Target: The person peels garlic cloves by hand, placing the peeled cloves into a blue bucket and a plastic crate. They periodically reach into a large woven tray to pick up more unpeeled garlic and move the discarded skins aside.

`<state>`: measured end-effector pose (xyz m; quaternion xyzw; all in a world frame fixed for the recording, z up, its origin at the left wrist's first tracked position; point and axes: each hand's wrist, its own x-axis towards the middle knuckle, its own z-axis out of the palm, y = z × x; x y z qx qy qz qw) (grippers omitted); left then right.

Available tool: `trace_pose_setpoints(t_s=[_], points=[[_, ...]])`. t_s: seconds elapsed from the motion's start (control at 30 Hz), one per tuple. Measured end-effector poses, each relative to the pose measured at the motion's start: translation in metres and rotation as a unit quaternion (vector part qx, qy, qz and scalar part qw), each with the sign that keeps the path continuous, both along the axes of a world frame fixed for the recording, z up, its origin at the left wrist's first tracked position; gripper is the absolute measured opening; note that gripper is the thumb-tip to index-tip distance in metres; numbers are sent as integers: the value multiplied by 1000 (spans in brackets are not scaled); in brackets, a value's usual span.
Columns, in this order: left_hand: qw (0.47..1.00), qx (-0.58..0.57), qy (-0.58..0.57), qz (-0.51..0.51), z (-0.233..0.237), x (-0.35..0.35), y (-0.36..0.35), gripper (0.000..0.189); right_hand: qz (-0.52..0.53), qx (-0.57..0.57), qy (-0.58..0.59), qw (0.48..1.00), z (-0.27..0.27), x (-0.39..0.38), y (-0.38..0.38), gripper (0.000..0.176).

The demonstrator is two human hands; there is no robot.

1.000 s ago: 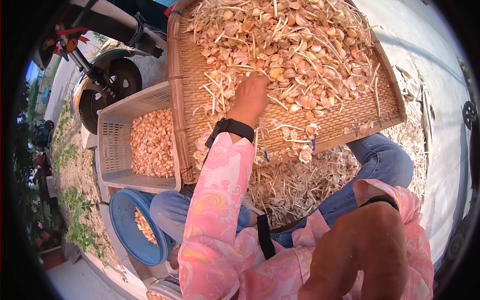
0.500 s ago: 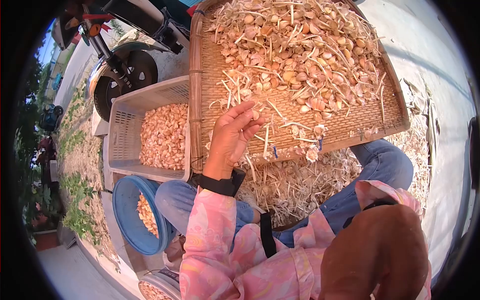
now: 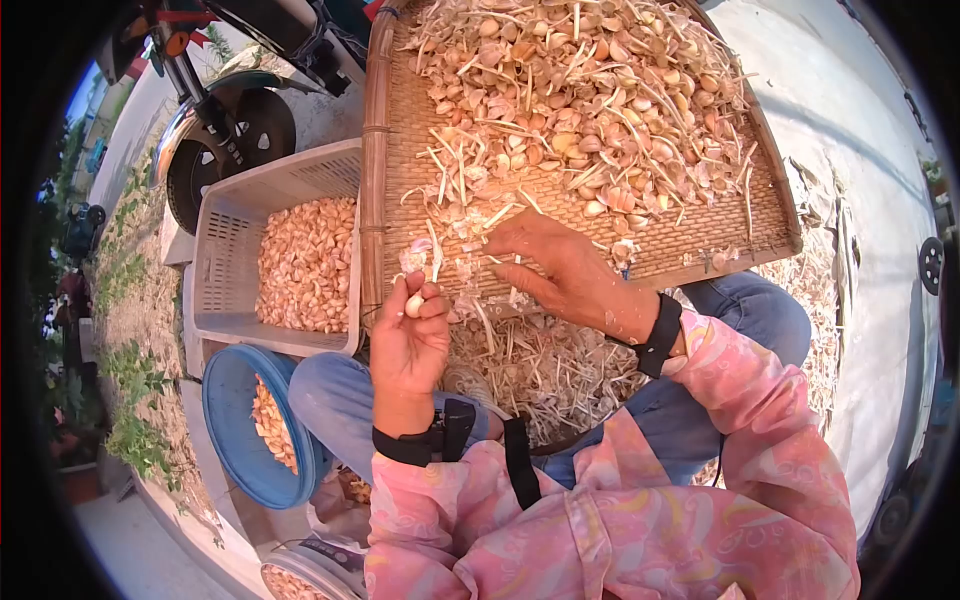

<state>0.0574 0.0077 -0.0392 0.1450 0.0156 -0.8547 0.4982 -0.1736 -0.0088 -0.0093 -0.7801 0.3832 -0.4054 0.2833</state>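
My left hand (image 3: pixel 410 345) is raised palm up at the near left edge of the woven tray (image 3: pixel 550 190), fingers curled round a pale garlic clove (image 3: pixel 414 305). Just beyond its fingertips lies a piece of garlic with a stalk (image 3: pixel 425 253). Over the tray's near part reaches my right hand (image 3: pixel 570 270), palm down, thumb and fingers apart, with nothing visible between them. Its fingertips are right by short dry stalks and skins. A large heap of loose cloves, skins and stalks (image 3: pixel 590 110) covers the far part of the tray.
Left of the tray stands a plastic crate (image 3: pixel 225 260) of cloves, with a blue bucket (image 3: pixel 215 410) of cloves nearer me. Another container (image 3: pixel 290 580) of cloves is at the bottom. Discarded stalks and skins (image 3: pixel 540 370) cover the ground between my legs. A motorbike wheel (image 3: pixel 265 125) stands behind the crate.
My left hand has drawn back toward me and down from over the tray, still with a clove. My right hand has come into view over the tray. The view has shifted slightly.
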Motion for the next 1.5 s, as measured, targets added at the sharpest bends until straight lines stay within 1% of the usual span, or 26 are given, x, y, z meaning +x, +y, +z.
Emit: trace_pose_setpoints(t_s=[0.03,0.07,0.1,0.13,0.17,0.23,0.27,0.3,0.37,0.4,0.43,0.5,0.53,0.6,0.63,0.67,0.77,0.9,0.97,1.07,1.13,1.23,1.27,1.37,1.47,1.5], points=[[993,-55,-85,55,2,26,-13,23,-53,29,54,997,-10,-10,-13,20],[901,-44,-391,184,26,36,-23,26,-107,59,107,987,-19,-20,-25,22],[804,-57,-561,191,39,45,-36,28,-127,67,124,982,-24,-25,-32,23],[676,-69,-709,191,45,55,-46,30,-147,75,141,976,-28,-29,-38,24],[632,-119,-742,189,43,66,-53,30,-168,82,156,970,-33,-30,-44,25],[534,-220,-796,180,46,69,-65,32,-159,12,164,973,-51,-23,-56,25],[584,-227,-769,128,42,62,-64,31,-155,-19,168,973,-60,-21,-57,25],[631,-230,-737,76,49,33,-59,30,-147,-12,209,967,-65,-21,-57,25],[656,-246,-713,-15,37,-13,-58,30,-126,-8,292,948,-69,-21,-61,24],[651,-276,-703,-75,15,-51,-59,31,-121,32,261,957,-60,-25,-60,19],[647,-301,-694,-91,-4,-64,-62,35,-129,73,177,973,-60,-27,-59,18],[704,-270,-651,-90,-13,-94,-60,40,-142,148,5,979,-58,-28,-54,15],[732,-260,-625,-84,-13,-102,-58,41,-138,189,-105,967,-61,-25,-51,12],[781,-238,-573,-71,-9,-111,-55,43,-139,246,-173,944,-60,-26,-43,13],[791,-237,-560,-66,-9,-112,-52,42,-140,274,-208,929,-59,-26,-38,13],[801,-236,-546,-62,-11,-112,-48,41,-141,282,-233,920,-57,-27,-31,15],[831,-214,-512,-46,-14,-116,-32,40,-174,245,-167,939,-51,-29,-17,15],[892,-154,-424,-38,-2,-121,-18,38,-161,264,-231,923,-44,-25,-7,15],[911,-133,-389,-12,-1,-121,-15,35,-128,270,-275,914,-40,-22,-5,15],[927,-116,-357,9,5,-116,-11,32,-96,313,-255,910,-19,-23,-3,14],[929,-90,-358,16,7,-114,-10,28,-95,286,-234,924,-13,-22,-2,13],[958,-45,-281,33,11,-115,-6,26,-105,241,-220,939,-15,-21,1,12],[954,-61,-291,36,12,-119,-4,26,-110,224,-219,943,-16,-21,1,12],[944,-94,-312,45,12,-128,2,27,-166,196,-140,956,-16,-20,2,12],[938,-111,-323,56,2,-127,2,27,-172,209,-139,953,-13,-19,3,13],[935,-117,-328,61,0,-126,4,27,-159,188,-129,960,-14,-19,4,14]])
